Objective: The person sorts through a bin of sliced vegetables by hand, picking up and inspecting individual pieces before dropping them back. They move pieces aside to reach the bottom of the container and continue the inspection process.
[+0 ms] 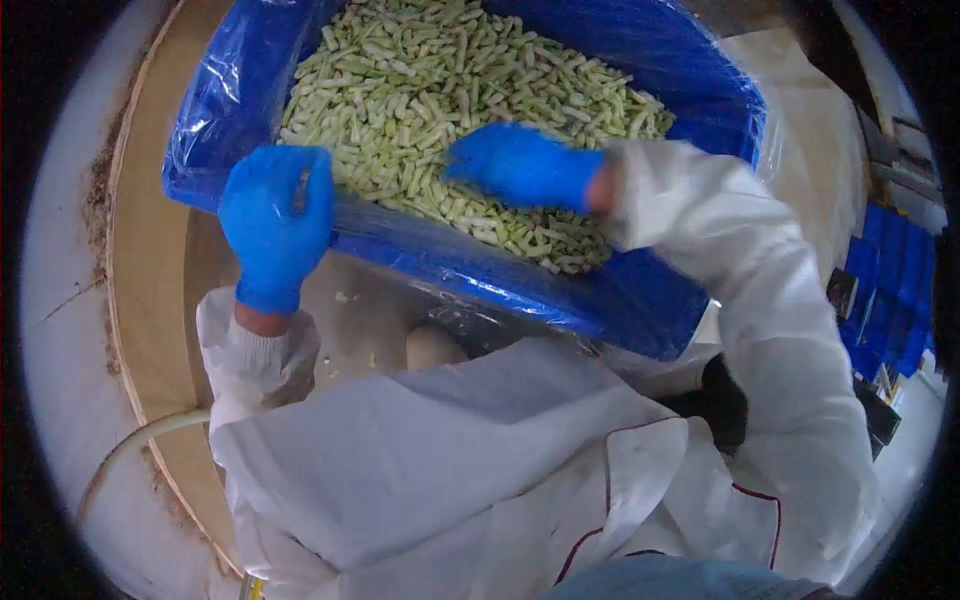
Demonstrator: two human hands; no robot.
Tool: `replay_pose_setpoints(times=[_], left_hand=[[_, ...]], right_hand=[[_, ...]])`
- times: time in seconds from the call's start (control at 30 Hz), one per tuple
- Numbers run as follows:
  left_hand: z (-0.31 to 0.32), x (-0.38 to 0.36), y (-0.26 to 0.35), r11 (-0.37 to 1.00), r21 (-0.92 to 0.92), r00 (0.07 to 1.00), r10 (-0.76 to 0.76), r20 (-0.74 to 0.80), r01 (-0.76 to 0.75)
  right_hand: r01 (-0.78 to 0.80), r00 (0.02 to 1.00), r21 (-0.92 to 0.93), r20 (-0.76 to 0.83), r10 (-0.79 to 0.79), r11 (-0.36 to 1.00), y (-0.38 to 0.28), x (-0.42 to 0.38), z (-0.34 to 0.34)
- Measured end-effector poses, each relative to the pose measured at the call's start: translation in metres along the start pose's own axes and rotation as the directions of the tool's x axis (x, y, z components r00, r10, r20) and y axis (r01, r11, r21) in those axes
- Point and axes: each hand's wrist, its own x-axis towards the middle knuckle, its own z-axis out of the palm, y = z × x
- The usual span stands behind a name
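Observation:
Pale green cut vegetable pieces (400, 110) lie in a heap inside a large blue crate (520, 295) lined with clear plastic film (225, 85). My left hand (276, 225), in a blue glove, is at the crate's near left corner. Its fingers are curled, with thumb and forefinger brought together in a loop; I cannot tell what they hold. Low over the heap, my right hand (525, 168) reaches in from the right, gloved in blue as well. Its fingertips are smeared by motion against the pieces, and part of its fingers is hidden.
A curved tan edge (150, 250) runs down the left side, with a pale hose (150, 430) crossing it. Below the crate, small scraps (345, 297) lie on a grey surface. Blue crates (890, 285) are stacked at the far right. My white coat (450, 450) fills the foreground.

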Motion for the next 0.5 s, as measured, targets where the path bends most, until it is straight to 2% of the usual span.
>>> replay_pose_setpoints(times=[0.03,0.07,0.1,0.2,0.27,0.33,0.4,0.5], left_hand=[[-0.001,0.001,0.000,1.000,0.005,1.000,0.005,0.003,-0.005],[-0.001,0.001,0.001,1.000,0.010,1.000,0.008,0.008,-0.008],[-0.001,0.001,0.002,1.000,0.015,1.000,0.010,0.013,-0.010],[-0.001,-0.001,0.001,1.000,0.020,1.000,0.016,0.018,-0.017],[-0.003,0.001,0.004,1.000,0.024,0.999,0.020,0.029,-0.021],[-0.005,0.002,0.001,0.999,0.026,0.999,0.034,0.030,-0.035],[-0.003,-0.002,-0.002,0.999,0.022,0.998,0.042,0.038,-0.043],[0.000,-0.003,-0.003,0.999,0.015,0.999,0.034,0.001,-0.034]], right_hand=[[0.078,0.988,0.234,-0.152,-0.043,0.969,-0.015,0.024,0.023],[0.238,0.952,-0.006,-0.198,-0.234,0.971,-0.029,0.047,0.040],[0.192,0.957,0.189,-0.253,-0.142,0.963,-0.034,0.065,0.073],[0.112,0.921,0.028,-0.379,-0.094,0.993,-0.028,0.066,0.063],[-0.083,0.977,-0.016,-0.197,0.078,0.996,-0.019,0.050,0.032],[-0.202,0.964,-0.190,-0.213,0.161,0.961,0.018,0.041,0.051],[-0.176,0.942,-0.206,-0.318,0.104,0.963,0.046,0.020,0.052],[-0.155,0.965,-0.112,-0.228,0.126,0.982,0.071,-0.021,0.018]])
